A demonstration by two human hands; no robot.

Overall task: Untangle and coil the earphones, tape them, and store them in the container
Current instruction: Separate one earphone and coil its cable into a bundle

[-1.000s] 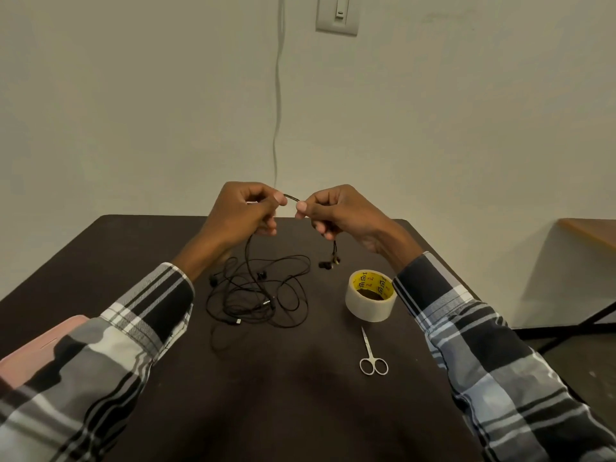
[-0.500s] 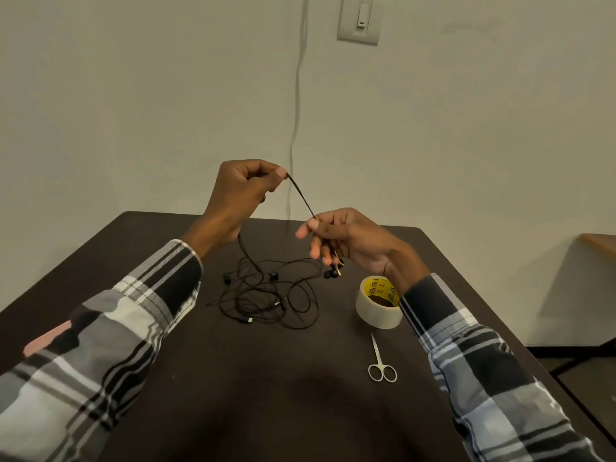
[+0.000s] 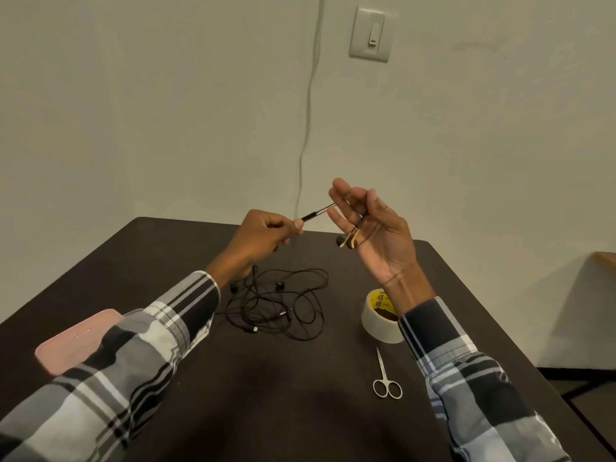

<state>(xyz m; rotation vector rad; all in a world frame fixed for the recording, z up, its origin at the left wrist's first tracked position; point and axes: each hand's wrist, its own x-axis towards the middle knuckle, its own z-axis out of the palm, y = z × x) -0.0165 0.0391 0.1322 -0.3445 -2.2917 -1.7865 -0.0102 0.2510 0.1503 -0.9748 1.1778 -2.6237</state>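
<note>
Black earphones (image 3: 276,305) lie in a tangled heap on the dark table (image 3: 300,411), and one strand rises to my hands. My left hand (image 3: 263,233) pinches the cable at a small black inline piece. My right hand (image 3: 373,235) is raised palm-up, its fingers curled round the cable, and two earbuds (image 3: 346,241) dangle beside the palm. A short taut length of cable runs between the two hands. A roll of tape (image 3: 380,315) stands right of the heap. The pink container (image 3: 76,341) lies at the left, partly behind my left sleeve.
Small scissors (image 3: 385,378) lie on the table in front of the tape roll. A wall with a light switch (image 3: 371,33) and a hanging white cord (image 3: 308,111) stands behind the table. Another table's corner (image 3: 605,260) shows at the right edge.
My left hand has come down from its raised position. My right hand has risen and turned palm-up, lifting the earbuds off the table side. The cable between the hands is shorter.
</note>
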